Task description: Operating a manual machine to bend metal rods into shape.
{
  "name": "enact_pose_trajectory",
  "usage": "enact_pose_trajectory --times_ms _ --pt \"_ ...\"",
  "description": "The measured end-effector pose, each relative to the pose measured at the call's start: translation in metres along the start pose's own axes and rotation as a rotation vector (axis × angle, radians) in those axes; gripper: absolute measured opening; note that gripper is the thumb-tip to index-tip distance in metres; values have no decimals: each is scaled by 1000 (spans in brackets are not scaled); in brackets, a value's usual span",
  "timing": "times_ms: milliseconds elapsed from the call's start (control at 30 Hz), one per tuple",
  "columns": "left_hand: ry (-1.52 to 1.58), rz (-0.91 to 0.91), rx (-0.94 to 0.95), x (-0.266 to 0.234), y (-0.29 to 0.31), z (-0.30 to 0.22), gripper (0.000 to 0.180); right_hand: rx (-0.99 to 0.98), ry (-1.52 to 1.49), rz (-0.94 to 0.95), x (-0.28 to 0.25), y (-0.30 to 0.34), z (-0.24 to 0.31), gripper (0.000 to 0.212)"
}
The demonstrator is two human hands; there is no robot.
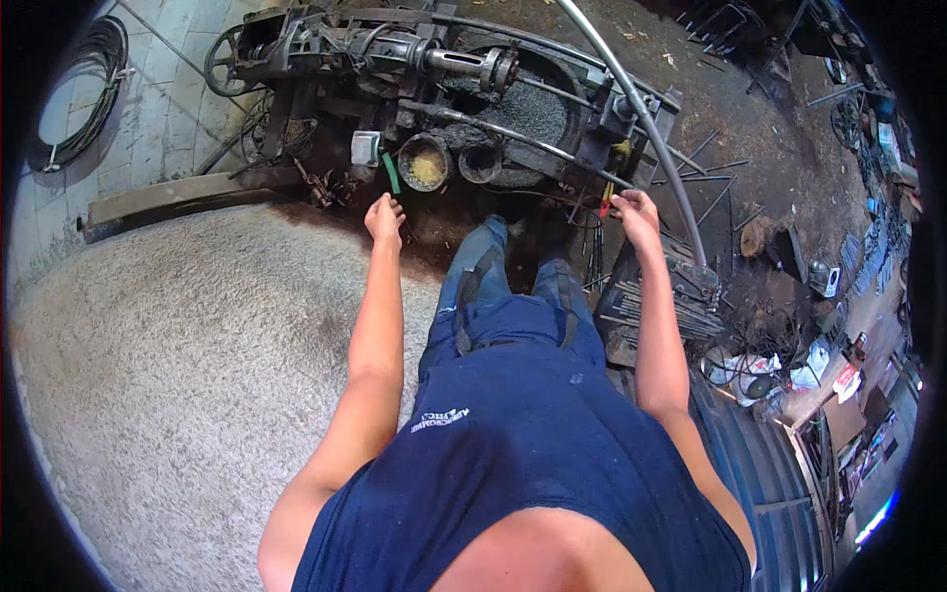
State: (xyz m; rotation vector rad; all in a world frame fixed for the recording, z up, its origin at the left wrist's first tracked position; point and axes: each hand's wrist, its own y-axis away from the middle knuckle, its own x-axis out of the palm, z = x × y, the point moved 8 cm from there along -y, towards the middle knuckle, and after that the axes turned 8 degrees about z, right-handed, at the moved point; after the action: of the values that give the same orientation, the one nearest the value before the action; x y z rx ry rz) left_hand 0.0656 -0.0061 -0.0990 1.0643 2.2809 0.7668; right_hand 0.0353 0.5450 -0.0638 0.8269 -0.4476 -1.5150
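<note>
My left hand [385, 219] is closed, its fingertips at the lower end of a slim green strip-like piece [392, 174] that points toward the machine. It appears to be in my grip. Over to the right, my right hand [638, 217] is also closed, with the fingers pinched round a small red and yellow tool [605, 204] whose exact kind I cannot make out. In front of me stands a greasy lathe-like machine [395, 47]. Between my hands and the machine sit a round tin [404, 163] with yellowish contents and a darker tin [480, 163].
A small whitish box [366, 148] sits left of the tins. Dark grey chips [523, 111] lie under the machine. A bent metal pipe [651, 128] arcs past my right hand. Metal rods [656, 311] are stacked at my right; a cable coil [74, 94] hangs at far left.
</note>
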Motion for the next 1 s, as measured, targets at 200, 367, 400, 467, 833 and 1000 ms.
enact_pose_trajectory --times_ms 200,367,400,467,833,1000 --pt "-287 90 -140 -9 -38 36 48 -87 189 31 34 18 59 40" --pt "-244 203 -223 -6 -76 44 51 -226 299 -94 61 69 158 32" --pt "-252 225 -226 -1 -86 43 51 -349 209 -139 55 70 164 27" --pt "-194 352 -308 7 -99 50 47 -628 307 -337 43 98 226 23" --pt "-285 394 -298 10 -109 34 33 -405 584 -486 -18 -20 246 54" --pt "-130 400 -267 11 -78 -5 33 -392 735 -536 -10 -20 254 60"
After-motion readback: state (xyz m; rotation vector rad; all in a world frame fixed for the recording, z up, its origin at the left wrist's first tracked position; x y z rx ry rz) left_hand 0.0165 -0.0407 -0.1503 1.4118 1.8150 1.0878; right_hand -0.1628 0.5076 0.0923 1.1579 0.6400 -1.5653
